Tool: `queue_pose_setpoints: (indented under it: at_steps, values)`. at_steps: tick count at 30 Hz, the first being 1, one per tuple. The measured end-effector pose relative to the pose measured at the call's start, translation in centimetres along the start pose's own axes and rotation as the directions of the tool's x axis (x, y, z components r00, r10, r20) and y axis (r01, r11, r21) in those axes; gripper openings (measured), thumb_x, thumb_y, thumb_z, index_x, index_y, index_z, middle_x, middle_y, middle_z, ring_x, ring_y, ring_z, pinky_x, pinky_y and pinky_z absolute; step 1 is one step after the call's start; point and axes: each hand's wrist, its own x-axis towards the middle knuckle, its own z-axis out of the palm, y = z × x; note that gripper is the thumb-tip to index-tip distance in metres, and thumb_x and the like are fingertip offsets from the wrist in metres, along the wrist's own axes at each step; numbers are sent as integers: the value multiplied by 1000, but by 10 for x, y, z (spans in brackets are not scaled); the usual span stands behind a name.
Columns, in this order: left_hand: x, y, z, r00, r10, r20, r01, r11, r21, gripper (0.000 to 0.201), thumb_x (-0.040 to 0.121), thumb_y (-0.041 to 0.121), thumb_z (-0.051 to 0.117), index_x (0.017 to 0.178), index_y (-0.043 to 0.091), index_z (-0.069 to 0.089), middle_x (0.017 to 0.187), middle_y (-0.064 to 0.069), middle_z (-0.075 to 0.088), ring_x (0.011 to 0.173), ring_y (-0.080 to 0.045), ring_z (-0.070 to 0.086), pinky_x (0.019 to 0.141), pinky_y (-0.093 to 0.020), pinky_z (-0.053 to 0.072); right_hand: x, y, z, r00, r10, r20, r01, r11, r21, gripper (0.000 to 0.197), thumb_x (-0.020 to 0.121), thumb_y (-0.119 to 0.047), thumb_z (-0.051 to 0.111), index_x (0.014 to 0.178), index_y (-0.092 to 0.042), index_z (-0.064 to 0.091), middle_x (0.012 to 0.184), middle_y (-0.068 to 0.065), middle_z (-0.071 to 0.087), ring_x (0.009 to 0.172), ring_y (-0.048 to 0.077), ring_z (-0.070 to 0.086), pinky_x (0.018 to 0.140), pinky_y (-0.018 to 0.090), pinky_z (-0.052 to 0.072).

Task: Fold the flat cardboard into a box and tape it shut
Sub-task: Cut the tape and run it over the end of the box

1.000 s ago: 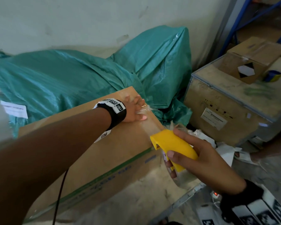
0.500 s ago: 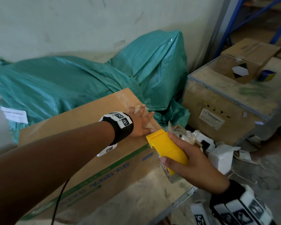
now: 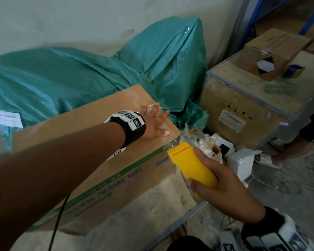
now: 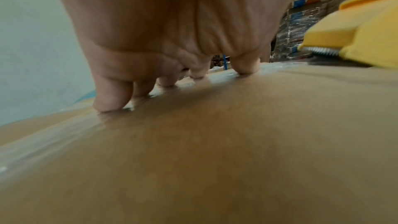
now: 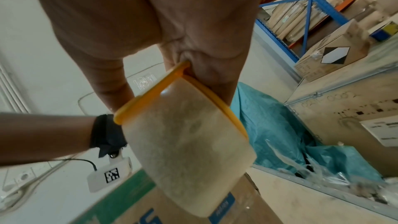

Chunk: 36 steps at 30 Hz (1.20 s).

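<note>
A brown cardboard box (image 3: 91,142) with green and blue print lies folded on a dusty platform. My left hand (image 3: 155,122) lies flat on its top near the right end, fingers (image 4: 112,98) straight and pressing a strip of clear tape (image 4: 53,135) onto the cardboard. My right hand (image 3: 223,189) grips a yellow tape dispenser (image 3: 192,165) at the box's right corner edge. Its toothed blade (image 4: 320,51) sits just above the box top. The clear tape roll (image 5: 187,142) hangs under my palm in the right wrist view.
A teal plastic sheet (image 3: 80,77) covers a heap behind the box. A wooden crate (image 3: 246,105) stands to the right with a small carton (image 3: 272,53) on it. Crumpled plastic and white packaging (image 3: 241,160) litter the floor between. Blue shelving (image 5: 305,11) stands behind.
The dispenser has moved down past the box's right edge, pulling tape over the corner. My left hand slid along the tape and now presses flat with spread fingers.
</note>
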Motion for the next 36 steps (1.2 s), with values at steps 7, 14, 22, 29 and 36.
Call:
queue_pose_setpoints:
  at_steps: [7, 14, 22, 29, 36]
  values:
    - [8, -3, 4, 1000, -3, 5, 4, 999, -38, 78, 95, 63, 25, 152, 30, -15, 159, -12, -24, 146, -35, -20, 116, -51, -7, 20, 17, 19, 979, 33, -200, -15, 996, 91, 79, 74, -34, 82, 144, -31, 46, 114, -30, 59, 94, -20, 61, 86, 27, 58]
    - [12, -3, 9, 1000, -8, -18, 7, 999, -38, 77, 95, 63, 26, 152, 30, -14, 159, -11, -23, 146, -37, -19, 116, -49, -7, 38, 53, 26, 943, 240, -230, -147, 922, 359, 88, 60, -54, 87, 137, -19, 59, 119, 4, 71, 110, 17, 69, 85, 30, 56]
    - [16, -4, 12, 999, -15, -30, 14, 999, -42, 77, 94, 64, 26, 152, 31, -14, 159, -11, -24, 146, -37, -18, 117, -50, -6, 15, 76, 45, 984, 100, -144, -67, 974, 217, 74, 78, -34, 74, 145, -30, 43, 136, -30, 45, 106, -26, 51, 78, 7, 51]
    - [14, -3, 12, 999, -12, -46, 9, 998, -66, 77, 94, 63, 27, 152, 31, -12, 160, -9, -24, 146, -36, -19, 117, -50, -5, 3, 79, 38, 994, 3, -107, 8, 995, 104, 110, 69, -30, 84, 155, -32, 16, 125, -51, 40, 104, -33, 46, 77, 1, 46]
    - [26, -20, 14, 994, 15, -105, -45, 956, -289, 80, 93, 64, 24, 155, 18, 5, 162, -5, -14, 148, -34, -11, 119, -49, -1, 6, 77, 28, 974, -154, -166, 161, 987, 29, 115, 65, -48, 88, 155, -38, 17, 136, -39, 51, 120, -9, 57, 89, 25, 56]
